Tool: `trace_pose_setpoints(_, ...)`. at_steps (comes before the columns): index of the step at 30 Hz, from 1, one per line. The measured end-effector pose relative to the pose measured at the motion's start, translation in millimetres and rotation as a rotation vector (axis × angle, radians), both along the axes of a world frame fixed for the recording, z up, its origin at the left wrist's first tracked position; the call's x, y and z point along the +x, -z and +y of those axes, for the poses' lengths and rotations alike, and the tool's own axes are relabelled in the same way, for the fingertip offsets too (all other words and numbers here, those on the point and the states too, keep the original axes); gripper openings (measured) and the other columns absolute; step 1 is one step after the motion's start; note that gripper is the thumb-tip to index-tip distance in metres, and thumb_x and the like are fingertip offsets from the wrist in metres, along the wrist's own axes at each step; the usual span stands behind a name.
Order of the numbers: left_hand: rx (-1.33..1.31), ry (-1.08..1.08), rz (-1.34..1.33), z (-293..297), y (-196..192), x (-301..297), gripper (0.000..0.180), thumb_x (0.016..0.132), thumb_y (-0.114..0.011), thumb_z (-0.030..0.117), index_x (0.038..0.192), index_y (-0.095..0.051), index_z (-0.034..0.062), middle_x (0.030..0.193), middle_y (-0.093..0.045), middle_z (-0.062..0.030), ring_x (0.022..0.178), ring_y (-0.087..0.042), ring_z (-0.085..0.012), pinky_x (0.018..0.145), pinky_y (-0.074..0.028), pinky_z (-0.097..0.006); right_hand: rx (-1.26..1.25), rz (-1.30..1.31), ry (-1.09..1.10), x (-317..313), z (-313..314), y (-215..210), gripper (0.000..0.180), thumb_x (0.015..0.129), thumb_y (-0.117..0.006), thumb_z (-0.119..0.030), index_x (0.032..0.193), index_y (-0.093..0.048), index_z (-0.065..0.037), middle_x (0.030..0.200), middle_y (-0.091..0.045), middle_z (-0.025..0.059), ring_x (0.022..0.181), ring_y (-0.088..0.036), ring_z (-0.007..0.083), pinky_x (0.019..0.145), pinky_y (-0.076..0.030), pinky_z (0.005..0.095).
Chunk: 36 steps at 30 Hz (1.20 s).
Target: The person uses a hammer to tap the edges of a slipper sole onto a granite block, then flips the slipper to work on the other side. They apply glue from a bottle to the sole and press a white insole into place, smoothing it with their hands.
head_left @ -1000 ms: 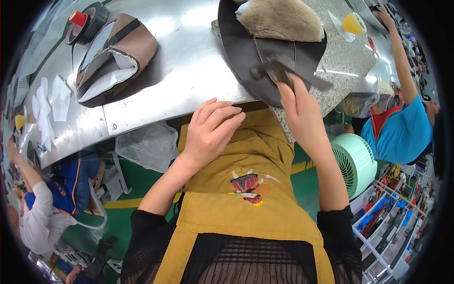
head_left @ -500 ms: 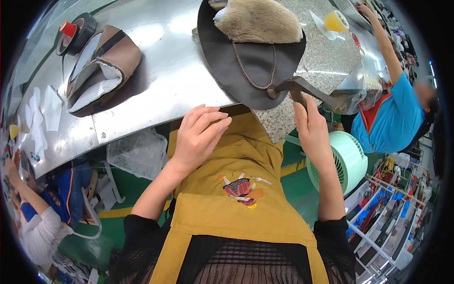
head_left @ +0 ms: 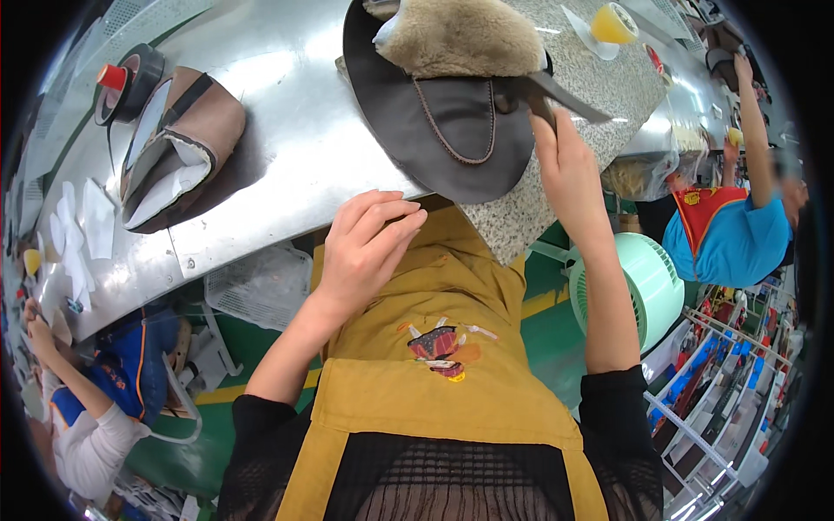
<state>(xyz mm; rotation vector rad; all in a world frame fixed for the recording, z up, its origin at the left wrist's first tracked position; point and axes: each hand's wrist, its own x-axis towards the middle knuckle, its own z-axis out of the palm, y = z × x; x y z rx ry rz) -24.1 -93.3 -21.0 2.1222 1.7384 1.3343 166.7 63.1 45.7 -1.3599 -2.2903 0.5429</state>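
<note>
My right hand (head_left: pixel 569 178) is closed around the handle of a hammer (head_left: pixel 565 97). Its round face is at the right edge of a dark leather piece (head_left: pixel 456 130), just below the fleece; whether it touches the leather I cannot tell. A curved line of stitching runs across that leather, and a beige fleece lining (head_left: pixel 465 39) lies over its far part. The leather rests partly on a speckled stone slab (head_left: pixel 504 226) and partly on the metal table (head_left: pixel 291 143). My left hand (head_left: pixel 369 247) hovers at the table's near edge, fingers loosely bent and apart, holding nothing.
A brown boot upper (head_left: pixel 213 117) stands on the left of the table, near a black tape roll (head_left: pixel 149 74) and white scraps (head_left: pixel 97 221). A yellow roll (head_left: pixel 612 24) sits far right. Below are a green fan (head_left: pixel 638 291) and a white basket (head_left: pixel 261 291). People work at both sides.
My right hand has moved the hammer up and away from me, from the leather's near right edge toward the fleece. The left hand stays nearly still. The person at right has shifted.
</note>
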Motion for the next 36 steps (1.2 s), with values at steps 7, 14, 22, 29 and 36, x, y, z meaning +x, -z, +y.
trace_pose_setpoints(7, -0.041, -0.051, 0.003, -3, 3, -9, 0.025, 0.07, -0.069, -0.002, 0.094, -0.066, 0.0065, 0.095, -0.063, -0.0039, 0.095, -0.058, -0.0247, 0.08, -0.049, -0.034, -0.275, -0.074, -0.044, 26, -66, -18, 0.03, 0.095, -0.045, -0.019, 0.118, -0.05, 0.0, 0.079, -0.057, 0.0184, 0.069, -0.053, 0.0333, 0.068, -0.044, 0.037)
trace_pose_setpoints(14, -0.028, -0.179, 0.012, 39, -34, -45, 0.026, 0.073, -0.067, 0.001, 0.098, -0.066, 0.007, 0.098, -0.062, -0.0047, 0.095, -0.057, -0.0242, 0.079, -0.047, -0.034, -0.437, 0.23, 0.084, 50, -60, -16, 0.033, 0.094, -0.05, -0.021, 0.115, -0.052, 0.003, 0.094, -0.062, 0.0205, 0.084, -0.061, 0.0286, 0.075, -0.046, 0.0352)
trace_pose_setpoints(22, -0.345, -0.24, -0.56, 156, -45, -106, 0.045, 0.087, -0.06, 0.035, 0.114, -0.059, 0.0, 0.113, -0.059, -0.0125, 0.101, -0.057, -0.0196, 0.085, -0.046, -0.03, 0.245, -0.103, 0.186, 98, 58, 30, 0.033, 0.091, -0.053, -0.026, 0.117, -0.056, -0.007, 0.104, -0.06, 0.0142, 0.09, -0.059, 0.0342, 0.074, -0.048, 0.0404)
trace_pose_setpoints(29, -0.528, -0.066, -0.494, 179, -66, -107, 0.032, 0.085, -0.063, 0.022, 0.111, -0.061, 0.0026, 0.097, -0.064, -0.0062, 0.088, -0.058, -0.0128, 0.08, -0.045, -0.025, 0.485, -0.206, 0.177, 89, 69, 34, 0.03, 0.085, -0.06, -0.02, 0.113, -0.06, -0.01, 0.11, -0.056, 0.0094, 0.102, -0.054, 0.0296, 0.085, -0.044, 0.0392)
trace_pose_setpoints(36, -0.103, -0.14, -0.328, 142, -99, -65, 0.025, 0.081, -0.061, 0.006, 0.106, -0.062, 0.0039, 0.093, -0.065, -0.0059, 0.082, -0.059, -0.0139, 0.073, -0.048, -0.027, 0.451, 0.243, 0.014, 55, 15, 34, 0.017, 0.082, -0.061, -0.005, 0.098, -0.065, -0.008, 0.107, -0.057, 0.0078, 0.101, -0.052, 0.0274, 0.087, -0.04, 0.0372)
